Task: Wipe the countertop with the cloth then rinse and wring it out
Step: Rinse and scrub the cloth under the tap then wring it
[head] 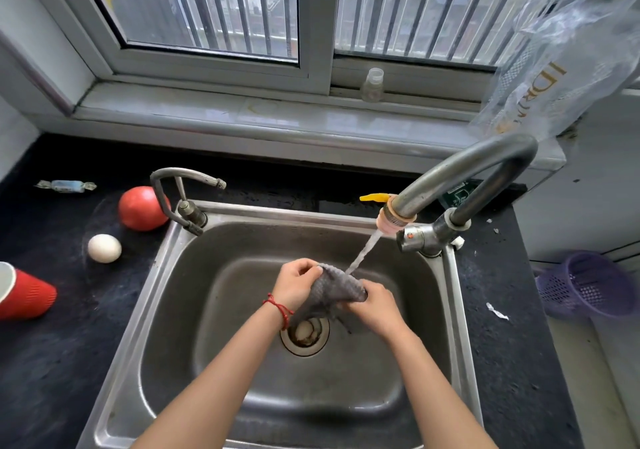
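Both hands grip a grey cloth (334,291) over the sink (242,275), left hand (294,284) bunching one end, right hand (375,306) the other, under water from the tap (464,175); rinsing is underway, and wringing, likely next, needs opposing twists.

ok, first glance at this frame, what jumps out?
Both hands at the middle of the steel sink: the left hand and the right hand grip a grey cloth under water running from the big curved tap at the right. Next, the colour on the dark countertop to the left: a red tomato, a white egg and a tipped red cup.
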